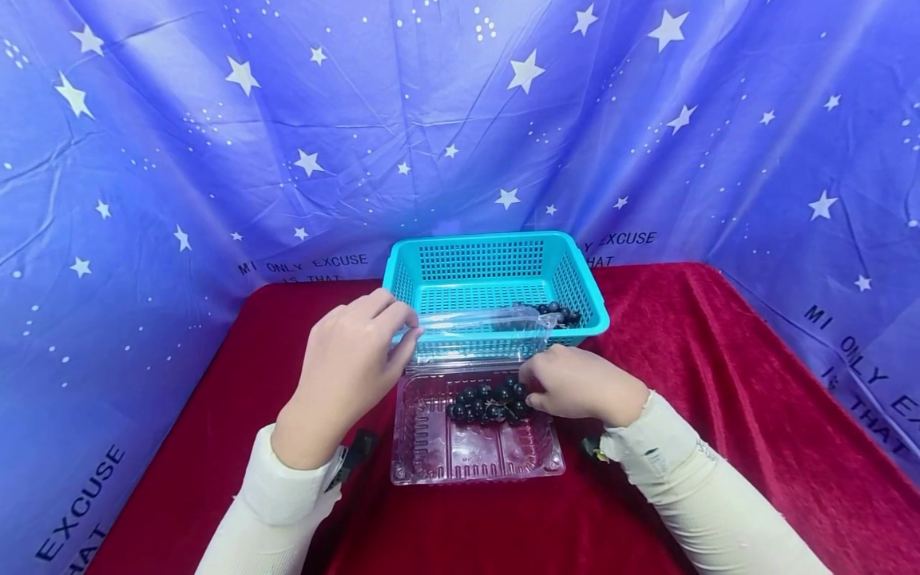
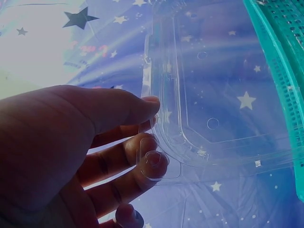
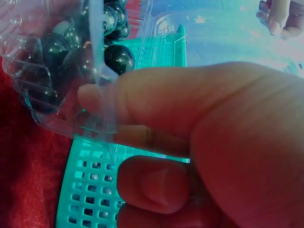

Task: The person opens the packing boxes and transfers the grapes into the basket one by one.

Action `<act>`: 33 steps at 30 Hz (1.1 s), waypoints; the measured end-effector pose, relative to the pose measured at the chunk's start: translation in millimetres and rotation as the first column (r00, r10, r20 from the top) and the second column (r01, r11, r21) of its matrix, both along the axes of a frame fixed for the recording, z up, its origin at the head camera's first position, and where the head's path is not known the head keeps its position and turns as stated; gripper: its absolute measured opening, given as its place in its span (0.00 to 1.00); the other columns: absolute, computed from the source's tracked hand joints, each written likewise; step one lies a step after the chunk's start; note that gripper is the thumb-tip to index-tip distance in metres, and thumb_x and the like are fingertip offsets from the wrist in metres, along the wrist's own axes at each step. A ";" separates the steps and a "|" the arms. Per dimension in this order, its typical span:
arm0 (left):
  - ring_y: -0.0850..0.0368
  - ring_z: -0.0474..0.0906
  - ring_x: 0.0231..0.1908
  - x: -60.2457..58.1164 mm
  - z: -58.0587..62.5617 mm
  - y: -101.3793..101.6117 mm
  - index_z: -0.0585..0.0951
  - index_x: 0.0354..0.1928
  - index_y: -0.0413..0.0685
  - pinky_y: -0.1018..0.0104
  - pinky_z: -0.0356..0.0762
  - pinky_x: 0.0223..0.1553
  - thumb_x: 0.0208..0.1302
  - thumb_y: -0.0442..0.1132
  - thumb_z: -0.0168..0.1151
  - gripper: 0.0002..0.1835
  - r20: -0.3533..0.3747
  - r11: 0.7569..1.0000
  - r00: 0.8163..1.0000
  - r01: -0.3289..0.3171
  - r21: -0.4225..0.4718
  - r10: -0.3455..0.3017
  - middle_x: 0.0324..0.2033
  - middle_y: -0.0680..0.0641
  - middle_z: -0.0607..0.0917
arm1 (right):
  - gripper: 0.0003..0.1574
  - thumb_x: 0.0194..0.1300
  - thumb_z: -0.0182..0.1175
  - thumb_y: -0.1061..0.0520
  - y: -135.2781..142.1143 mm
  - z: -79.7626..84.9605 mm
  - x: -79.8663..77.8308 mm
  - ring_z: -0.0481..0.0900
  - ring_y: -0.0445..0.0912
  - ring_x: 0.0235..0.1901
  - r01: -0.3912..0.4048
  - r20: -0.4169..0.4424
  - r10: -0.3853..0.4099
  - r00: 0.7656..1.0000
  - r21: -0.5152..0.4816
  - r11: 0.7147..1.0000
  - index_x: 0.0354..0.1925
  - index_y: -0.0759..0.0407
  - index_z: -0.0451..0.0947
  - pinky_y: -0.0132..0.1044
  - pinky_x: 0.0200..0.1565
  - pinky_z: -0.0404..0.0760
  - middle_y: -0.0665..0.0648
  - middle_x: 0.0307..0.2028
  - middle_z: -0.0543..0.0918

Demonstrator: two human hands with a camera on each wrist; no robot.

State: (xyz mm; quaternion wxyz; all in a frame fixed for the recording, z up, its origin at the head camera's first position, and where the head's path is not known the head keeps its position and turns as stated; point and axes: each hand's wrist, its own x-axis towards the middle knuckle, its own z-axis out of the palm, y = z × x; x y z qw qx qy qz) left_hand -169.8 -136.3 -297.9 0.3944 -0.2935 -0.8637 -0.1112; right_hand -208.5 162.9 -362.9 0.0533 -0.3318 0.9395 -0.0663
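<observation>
Head view puts a bunch of dark grapes [image 1: 489,403] inside a clear plastic box [image 1: 446,451], lying toward its far right part, with the bunch's long axis running roughly left to right across the box. The right hand [image 1: 584,383] is clearly the nearer one, just beside the bunch's right end; the left hand [image 1: 348,355] is farther off, up and to the left of the grapes. The two hands are apart, one on each side of the box's raised lid [image 1: 474,343], which stands along the box's far edge in front of a blue basket [image 1: 483,237].

From the left wrist, the thumb and fingers pinch the lid's rim near a rounded corner. From the right wrist, the thumb shows through the plastic, with a finger on the other side of the wall, so that hand seems to grip the box's edge rather than the fruit. More grapes [image 1: 565,313] lie in the basket's near right corner, beyond the right hand. Box and basket rest on a red cloth [image 1: 668,319].
</observation>
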 end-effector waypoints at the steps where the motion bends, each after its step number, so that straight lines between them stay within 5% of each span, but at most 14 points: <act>1: 0.55 0.78 0.25 -0.1 0.0 0.2 0.86 0.33 0.50 0.63 0.75 0.24 0.63 0.37 0.70 0.02 0.000 1.000 1.000 0.000 0.000 0.000 0.30 0.52 0.84 | 0.15 0.60 0.71 0.54 0.3 -0.2 -0.2 0.70 0.40 0.22 0.000 0.000 0.000 1.000 0.000 1.000 0.23 0.44 0.75 0.36 0.31 0.74 0.42 0.18 0.72; 14: 0.55 0.77 0.24 -0.5 0.1 0.3 0.86 0.32 0.50 0.63 0.75 0.24 0.63 0.37 0.70 0.02 -0.002 1.000 1.000 0.007 -0.002 -0.007 0.29 0.52 0.83 | 0.01 0.60 0.70 0.55 1.3 -3.3 -2.9 0.76 0.40 0.27 0.002 0.023 -0.002 1.000 -0.014 1.000 0.33 0.49 0.86 0.41 0.38 0.82 0.43 0.25 0.81; 19: 0.55 0.78 0.25 -0.8 0.0 -0.2 0.86 0.33 0.50 0.63 0.76 0.25 0.63 0.37 0.70 0.02 0.004 1.000 1.000 0.005 -0.001 -0.005 0.29 0.52 0.84 | 0.04 0.61 0.70 0.55 1.1 -3.7 -4.6 0.79 0.40 0.31 0.014 0.054 -0.013 0.998 -0.021 1.000 0.37 0.51 0.88 0.42 0.42 0.84 0.44 0.30 0.84; 33: 0.55 0.78 0.25 0.1 0.4 0.3 0.86 0.33 0.50 0.63 0.76 0.24 0.63 0.37 0.70 0.02 0.001 1.000 1.000 0.005 -0.003 -0.005 0.30 0.52 0.85 | 0.14 0.60 0.73 0.51 1.1 -4.5 -1.8 0.71 0.40 0.23 0.011 0.000 -0.011 1.000 0.005 1.000 0.24 0.44 0.76 0.37 0.31 0.75 0.42 0.20 0.74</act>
